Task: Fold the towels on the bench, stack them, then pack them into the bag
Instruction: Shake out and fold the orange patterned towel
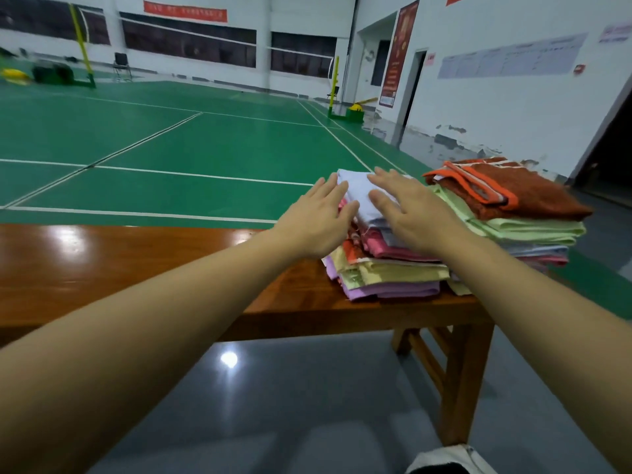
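Head view: left grip [316,218] and right grip [408,213] flat, fingers straight, on white towel [359,193]. It tops the stack [386,271] on worktop [136,261], 1 o'clock.

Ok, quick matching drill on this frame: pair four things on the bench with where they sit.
Things:
1. white towel
2. orange-brown towel
3. lilac towel
4. left hand

Places:
A. bottom of the near stack
B. top of the far stack
C. top of the near stack, under both hands
D. on the near stack's left side

Pairs: 1-C, 2-B, 3-A, 4-D
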Demonstrator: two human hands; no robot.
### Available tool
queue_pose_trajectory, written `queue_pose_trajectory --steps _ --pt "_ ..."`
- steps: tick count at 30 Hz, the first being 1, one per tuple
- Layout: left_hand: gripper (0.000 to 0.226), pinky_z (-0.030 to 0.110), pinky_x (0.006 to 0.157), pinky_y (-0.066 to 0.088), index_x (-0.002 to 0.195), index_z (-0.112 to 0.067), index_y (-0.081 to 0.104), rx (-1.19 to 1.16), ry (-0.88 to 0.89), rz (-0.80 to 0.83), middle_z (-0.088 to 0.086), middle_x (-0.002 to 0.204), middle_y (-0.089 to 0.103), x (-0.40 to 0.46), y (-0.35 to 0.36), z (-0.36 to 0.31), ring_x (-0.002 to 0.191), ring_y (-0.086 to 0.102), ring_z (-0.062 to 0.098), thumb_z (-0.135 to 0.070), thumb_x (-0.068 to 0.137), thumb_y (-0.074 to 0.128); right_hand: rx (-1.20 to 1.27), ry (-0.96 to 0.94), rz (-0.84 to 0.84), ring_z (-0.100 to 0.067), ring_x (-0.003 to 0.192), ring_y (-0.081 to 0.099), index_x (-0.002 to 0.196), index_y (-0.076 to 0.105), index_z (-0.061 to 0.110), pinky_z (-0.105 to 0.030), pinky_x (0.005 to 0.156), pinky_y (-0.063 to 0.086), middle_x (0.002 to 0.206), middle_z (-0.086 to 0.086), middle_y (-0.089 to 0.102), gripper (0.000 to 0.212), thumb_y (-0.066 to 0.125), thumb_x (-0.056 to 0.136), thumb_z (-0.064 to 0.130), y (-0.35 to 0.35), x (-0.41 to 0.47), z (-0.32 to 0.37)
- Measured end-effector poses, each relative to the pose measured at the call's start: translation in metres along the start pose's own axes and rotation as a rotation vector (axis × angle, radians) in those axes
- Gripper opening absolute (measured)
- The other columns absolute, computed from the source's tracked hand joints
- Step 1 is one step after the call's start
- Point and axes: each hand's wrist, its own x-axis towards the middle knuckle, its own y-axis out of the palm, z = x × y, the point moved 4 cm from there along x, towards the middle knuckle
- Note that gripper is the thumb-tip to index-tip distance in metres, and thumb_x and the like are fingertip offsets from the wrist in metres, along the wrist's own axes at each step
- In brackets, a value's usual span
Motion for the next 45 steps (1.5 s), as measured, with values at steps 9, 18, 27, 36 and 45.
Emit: queue_pose_trajectory --steps 9,18,27,36,45 --pt "0.063 0.031 0.127 0.005 0.162 -0.021 0.016 0.217 0.088 -0.008 -0.005 0.169 0.009 -0.162 -0.045 0.072 0.155 0.002 0.006 -0.050 0.107 0.024 -0.011 -0.358 0.148 -0.014 0.150 0.029 0.155 0.039 0.023 -0.033 0.124 0.020 0.162 0.005 0.034 0.060 0.030 0.103 0.053 0.063 -0.064 0.121" --pt "0.057 0.006 0.112 0.016 0.153 -0.037 0.034 0.171 -0.085 0.259 -0.026 0.148 0.039 -0.297 -0.087 0.127 0.135 0.030 -0.013 -0.057 0.102 0.024 0.163 -0.519 0.399 -0.001 0.138 0.038 0.151 0.041 0.034 -0.023 0.114 0.031 0.152 0.017 0.044 0.055 0.032 0.102 0.058 0.127 -0.112 0.228" --pt "0.064 0.019 0.116 0.005 0.160 -0.037 0.013 0.202 -0.378 0.439 -0.015 0.167 0.014 -0.362 -0.063 0.228 0.149 0.010 -0.002 -0.059 0.101 0.022 0.148 -0.488 0.632 -0.008 0.149 0.026 0.158 0.028 0.032 -0.029 0.121 0.021 0.164 0.014 0.025 0.061 0.031 0.104 0.060 0.249 -0.117 0.279" --pt "0.063 0.027 0.120 0.009 0.161 -0.026 0.014 0.179 -0.557 0.285 -0.004 0.168 0.016 -0.397 -0.025 0.330 0.154 0.014 0.013 -0.054 0.105 0.025 0.135 -0.398 0.726 -0.016 0.150 0.027 0.159 0.026 0.026 -0.036 0.122 0.025 0.166 0.007 0.024 0.062 0.033 0.105 0.056 0.351 -0.093 0.330" --pt "0.064 0.033 0.124 0.011 0.161 -0.018 0.020 0.034 -0.712 0.091 0.001 0.169 0.013 -0.437 0.003 0.435 0.155 0.014 0.018 -0.052 0.107 0.026 0.076 -0.304 0.830 -0.023 0.152 0.023 0.161 0.021 0.025 -0.038 0.122 0.023 0.167 0.001 0.020 0.062 0.033 0.106 0.053 0.465 -0.047 0.390"
